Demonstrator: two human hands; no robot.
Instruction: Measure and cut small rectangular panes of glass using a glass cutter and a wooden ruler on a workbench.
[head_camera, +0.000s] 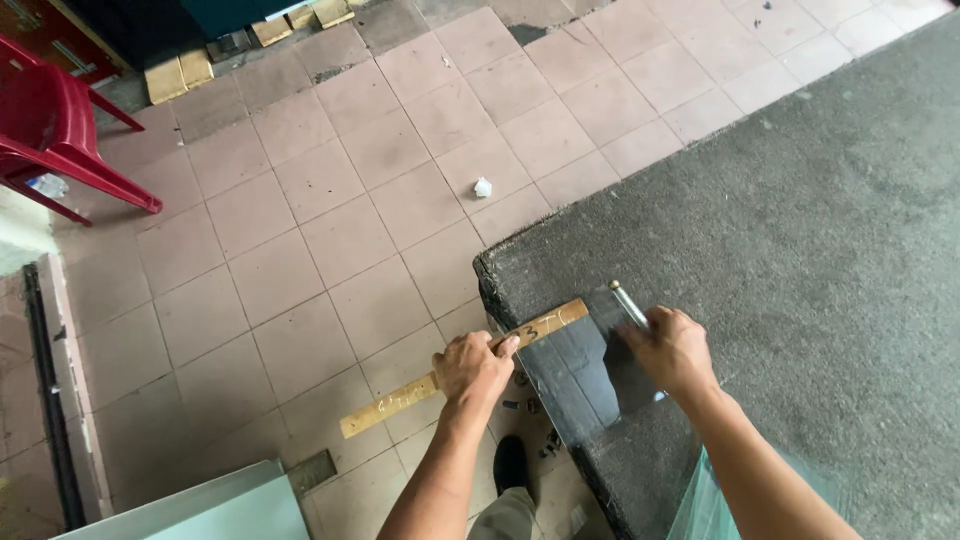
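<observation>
Clear flat glass sheet (590, 370) lies on the near corner of the grey carpet-covered worktop (800, 220), its lower edge running off toward the bottom of the view. Across the glass rests a long narrow wooden straightedge (455, 372) with handwritten marks; one end sits on the worktop and the other juts out over the floor. The left hand (472, 367) presses down on the straightedge, its grip closed around the wood with the thumb pointing along it. The right hand (672, 350) has its grip pinched on a slim metal-handled glass cutter (628, 303), held tilted with its shaft pointing up and away, just beside the straightedge. Below is the beige tiled floor (330, 230), with a crumpled white paper scrap (483, 187) and a red plastic chair (50, 130) well apart.
</observation>
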